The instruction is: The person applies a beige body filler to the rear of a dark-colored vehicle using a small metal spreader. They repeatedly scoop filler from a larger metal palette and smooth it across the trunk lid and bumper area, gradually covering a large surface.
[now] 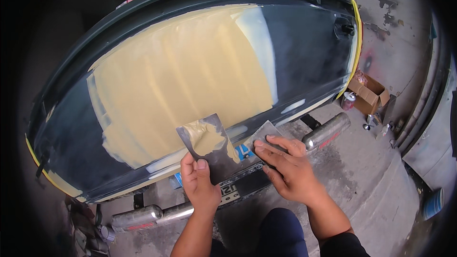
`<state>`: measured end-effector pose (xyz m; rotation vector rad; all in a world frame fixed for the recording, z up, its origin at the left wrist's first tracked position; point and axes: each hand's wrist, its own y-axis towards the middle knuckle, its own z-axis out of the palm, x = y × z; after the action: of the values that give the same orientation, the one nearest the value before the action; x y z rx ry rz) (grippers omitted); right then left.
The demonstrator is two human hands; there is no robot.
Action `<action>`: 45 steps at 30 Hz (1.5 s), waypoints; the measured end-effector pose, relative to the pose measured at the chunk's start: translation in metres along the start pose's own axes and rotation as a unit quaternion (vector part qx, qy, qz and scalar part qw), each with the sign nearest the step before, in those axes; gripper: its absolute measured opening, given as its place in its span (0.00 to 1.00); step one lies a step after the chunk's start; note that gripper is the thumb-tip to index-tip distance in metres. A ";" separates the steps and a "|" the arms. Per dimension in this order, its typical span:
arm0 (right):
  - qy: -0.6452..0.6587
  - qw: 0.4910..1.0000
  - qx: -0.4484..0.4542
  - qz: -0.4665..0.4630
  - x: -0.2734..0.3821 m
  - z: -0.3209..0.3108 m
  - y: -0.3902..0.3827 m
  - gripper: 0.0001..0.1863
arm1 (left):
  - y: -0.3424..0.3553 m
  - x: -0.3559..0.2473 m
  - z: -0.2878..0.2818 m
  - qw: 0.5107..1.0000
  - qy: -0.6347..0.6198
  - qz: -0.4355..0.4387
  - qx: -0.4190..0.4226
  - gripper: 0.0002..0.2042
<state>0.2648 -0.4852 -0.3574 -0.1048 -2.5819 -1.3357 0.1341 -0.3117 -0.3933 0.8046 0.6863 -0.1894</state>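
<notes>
A dark car door (304,43) lies across the view in front of me, with a wide coat of cream body filler (176,71) over its middle. My left hand (203,185) grips a dark flat putty board (221,164) by its lower edge, thumb on top. A smeared mound of cream filler (205,137) sits on the board, and some clings to its right edge. In my right hand (295,173) is a thin grey spreader (264,132), fingers pressed on its face. Board and spreader are apart, both near the door's lower edge.
Yellow tape (357,43) runs along the door's right end. Below the door are shiny metal cylinders, one at right (327,131) and one at left (143,216). A cardboard box (369,94) and small cans stand at right; a blue bucket (433,203) is at far right.
</notes>
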 end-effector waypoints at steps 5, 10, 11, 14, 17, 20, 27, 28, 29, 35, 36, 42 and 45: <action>-0.051 0.998 0.016 -0.044 0.009 0.010 0.011 0.26 | -0.006 0.005 -0.002 0.996 0.089 0.010 0.006 0.17; -0.091 0.990 0.103 -0.041 0.004 0.008 -0.004 0.27 | 0.001 0.006 -0.006 0.995 0.097 0.023 0.016 0.16; -0.089 0.989 0.110 -0.030 -0.002 0.006 -0.006 0.27 | 0.002 0.004 -0.009 0.995 0.099 0.017 0.025 0.17; -0.043 0.999 0.027 -0.016 -0.003 -0.002 0.001 0.26 | 0.002 0.002 -0.013 0.992 0.117 -0.004 0.047 0.17; -0.035 0.998 -0.012 -0.048 0.008 -0.001 0.015 0.25 | -0.001 0.004 -0.008 0.987 0.148 -0.030 0.064 0.18; -0.040 0.996 -0.009 -0.074 0.011 0.006 0.023 0.25 | -0.006 0.003 -0.003 0.981 0.171 -0.034 0.083 0.18; -0.046 0.991 0.103 -0.069 0.001 0.008 0.016 0.28 | 0.002 -0.008 -0.014 0.932 0.338 0.091 0.092 0.17; -0.051 0.992 0.101 -0.049 -0.010 0.007 0.015 0.29 | 0.007 -0.013 -0.018 0.913 0.377 0.126 0.095 0.17; -0.036 0.997 0.061 -0.030 -0.014 0.001 0.021 0.28 | 0.014 -0.020 -0.022 0.887 0.405 0.212 0.073 0.17; -0.105 0.991 -0.074 0.024 -0.043 -0.054 0.099 0.28 | 0.083 -0.047 -0.080 0.976 0.157 0.150 -0.010 0.19; -0.115 0.990 -0.071 0.029 -0.048 -0.061 0.115 0.27 | 0.093 -0.050 -0.085 0.980 0.134 0.147 -0.014 0.19; -0.139 0.988 -0.027 0.062 -0.053 -0.077 0.198 0.26 | 0.116 -0.043 -0.117 0.982 0.117 0.144 -0.011 0.20; -0.177 0.983 -0.021 0.037 -0.059 -0.076 0.219 0.25 | 0.115 -0.041 -0.118 0.982 0.117 0.145 -0.010 0.20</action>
<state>0.3718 -0.4173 -0.1550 -0.4822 -2.8002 -1.4561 0.0913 -0.1514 -0.3569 0.9052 0.7810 0.1783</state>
